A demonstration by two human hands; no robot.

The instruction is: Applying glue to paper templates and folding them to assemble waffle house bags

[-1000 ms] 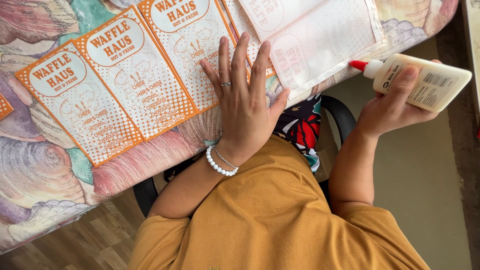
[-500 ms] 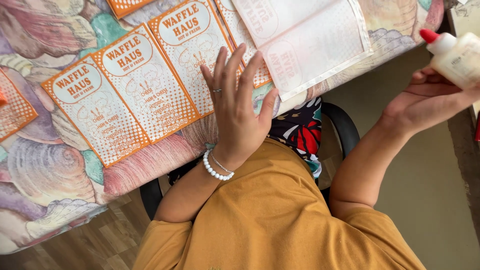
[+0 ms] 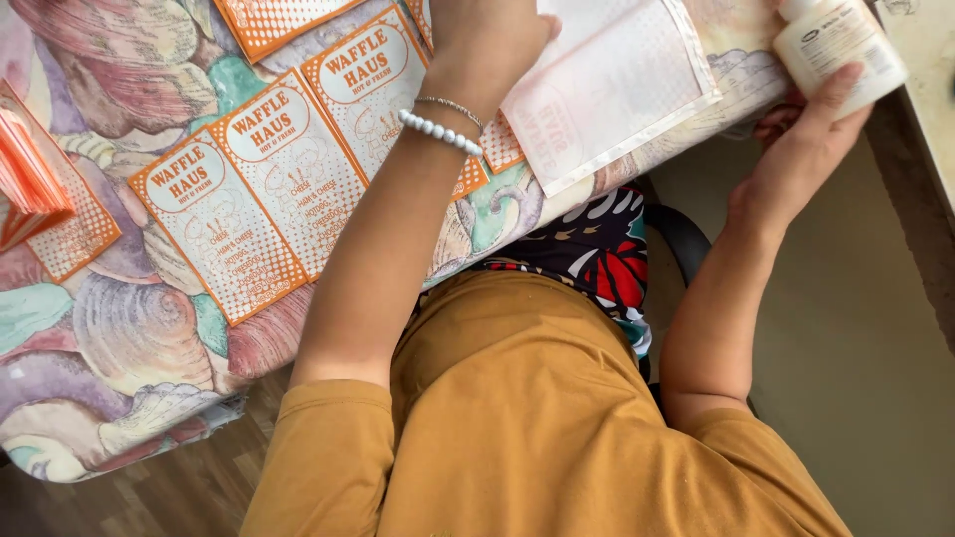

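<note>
My left hand (image 3: 487,35) reaches forward over the table and lies on the orange-and-white printed paper sheets (image 3: 288,169), with the thumb at the edge of a white turned-over sheet (image 3: 607,94). Its fingers are cut off by the top of the frame. A white bead bracelet (image 3: 438,131) circles that wrist. Past the table's right edge, my right hand (image 3: 806,134) holds a white glue bottle (image 3: 841,45), whose cap end is out of view.
The sheets lie side by side on a tablecloth with a shell pattern (image 3: 119,338). A stack of orange sheets (image 3: 30,179) sits at the far left. A black chair (image 3: 686,239) is under me, and a pale ledge (image 3: 930,119) runs along the right.
My left hand has slid forward off the lower sheets toward the table's far side. The right hand has carried the glue bottle up and in, close to the table's corner.
</note>
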